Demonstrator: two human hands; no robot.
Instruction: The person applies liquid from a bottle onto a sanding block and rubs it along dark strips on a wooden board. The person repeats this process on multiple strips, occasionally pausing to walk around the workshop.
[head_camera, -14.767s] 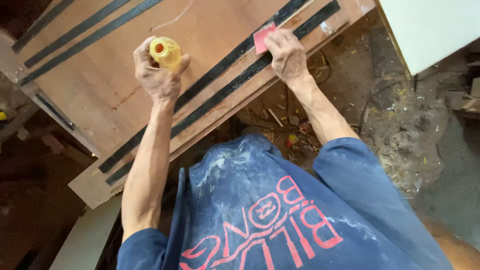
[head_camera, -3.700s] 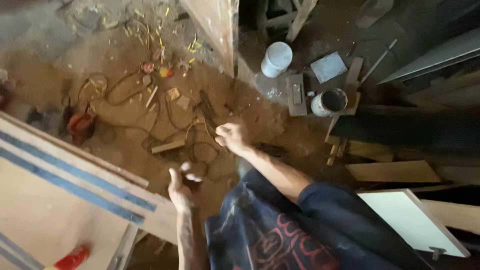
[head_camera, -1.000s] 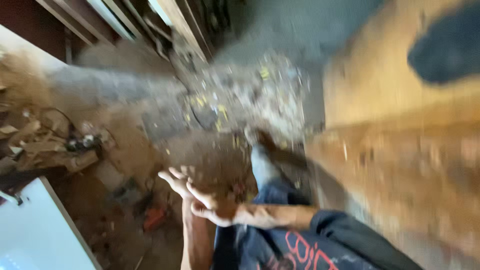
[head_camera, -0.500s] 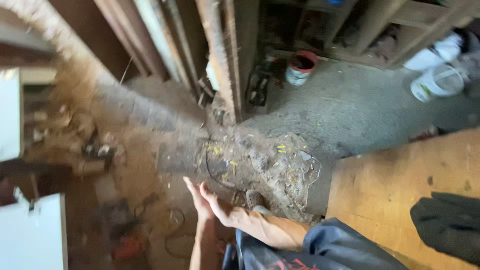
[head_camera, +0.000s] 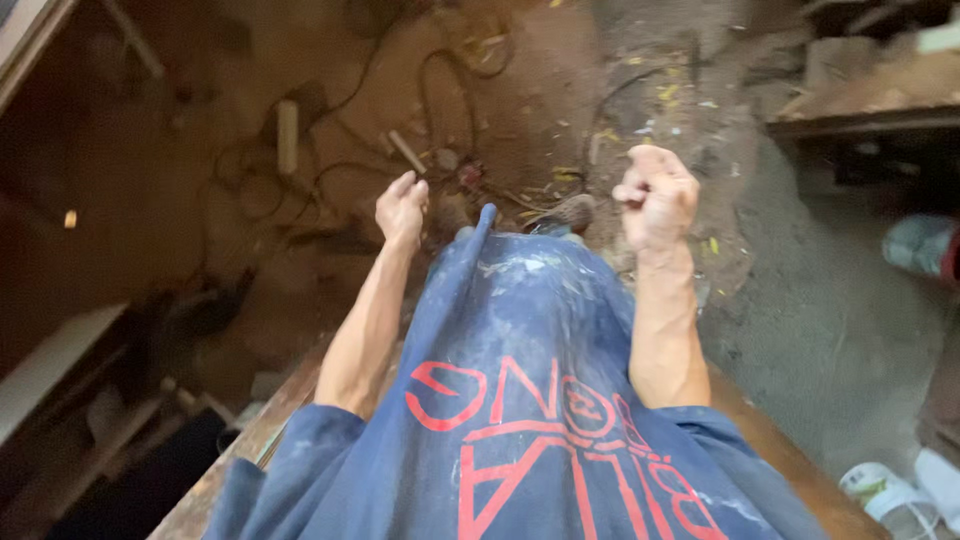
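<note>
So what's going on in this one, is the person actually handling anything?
Not that shows. The person in a dusty blue shirt looks down at a dirt floor strewn with cables and wood scraps. The left hand hangs loosely curled and the right hand is closed in a fist, with nothing visible in either and neither touching anything.

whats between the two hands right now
In the head view, the raised fold of the blue shirt stands between the left hand and right hand, with littered dirt floor beyond.
</note>
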